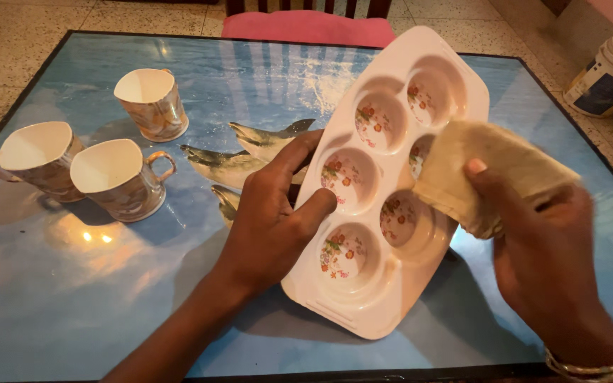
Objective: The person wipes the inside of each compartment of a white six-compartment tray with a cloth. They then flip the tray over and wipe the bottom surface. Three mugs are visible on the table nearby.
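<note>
A white plastic tray (462, 85) with several round hollows, each with a flower print, lies tilted on the table. My left hand (271, 220) grips its left edge, thumb pressing on the top face. My right hand (540, 248) holds a folded beige cloth (494, 170) against a hollow on the tray's right side. A bangle shows on my right wrist.
Three patterned cups stand at the left: one at the back (152, 103), one at the far left (37, 157), one beside it (118, 177). The table (72, 284) has a glossy blue dolphin picture. A pink chair seat (306, 28) is beyond; a white bucket (608, 74) is on the floor.
</note>
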